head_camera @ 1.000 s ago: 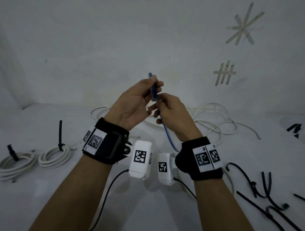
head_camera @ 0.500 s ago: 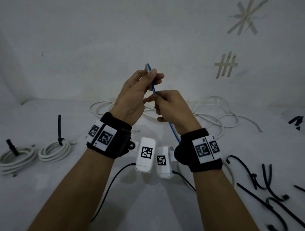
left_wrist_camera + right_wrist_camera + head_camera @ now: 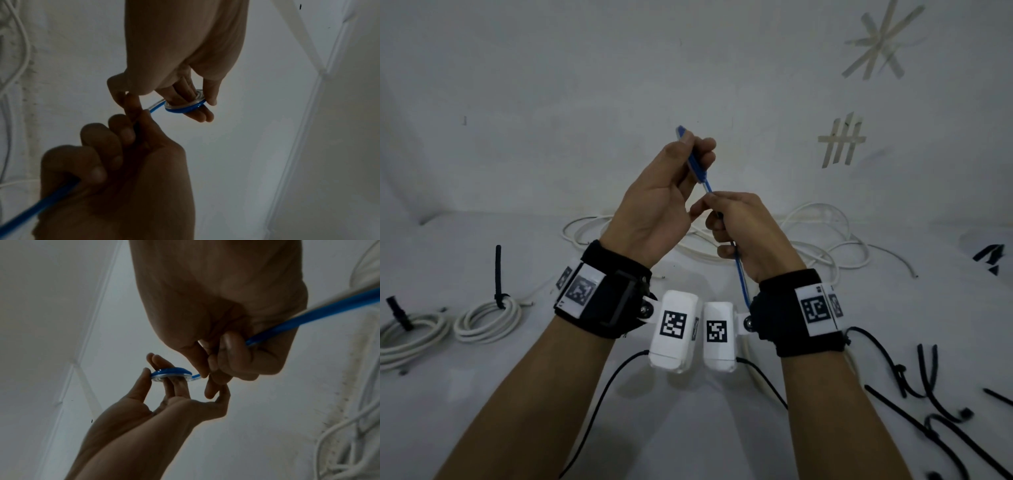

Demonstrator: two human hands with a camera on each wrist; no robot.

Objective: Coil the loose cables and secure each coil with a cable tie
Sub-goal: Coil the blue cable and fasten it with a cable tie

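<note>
I see my left hand [image 3: 667, 192] has risen above the white cables [image 3: 822, 240], fingers pinching the small blue coil [image 3: 185, 105], while my right hand [image 3: 743, 233], fingers clamped, feeds the blue cable [image 3: 308, 316] for winding.

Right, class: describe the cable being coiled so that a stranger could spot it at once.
Start at the two raised hands before the white wall. Between them runs the blue cable, wound round the left hand fingers and fed through the right hand. Every other cable on the table is white.
</note>
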